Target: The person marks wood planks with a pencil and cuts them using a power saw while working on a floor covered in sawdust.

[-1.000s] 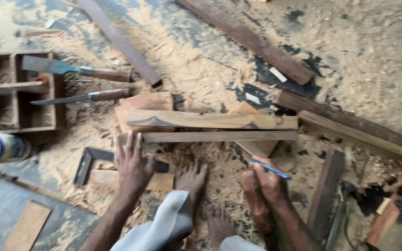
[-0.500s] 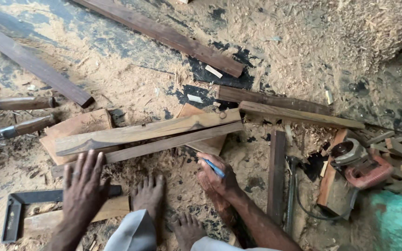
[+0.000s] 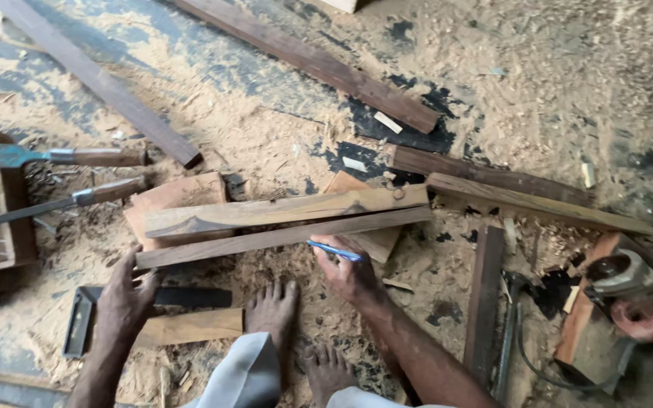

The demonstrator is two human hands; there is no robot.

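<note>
- Right hand [image 3: 351, 273] pinches a blue pen [image 3: 334, 251], tip at the lower edge of the long dark strip [image 3: 281, 236].
- Left hand [image 3: 126, 298] lies spread open, fingertips at the strip's left end (light pressure, I judge).
- Risk: strip may skid on sawdust and skew the mark.
- Bare foot [image 3: 272, 311] sits just below the strip.

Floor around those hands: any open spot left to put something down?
Sawdust floor between the two long dark planks lies open; so does the far right. Crowded: around the left hand, right hand with pen, stacked strips, feet and power tool.
</note>
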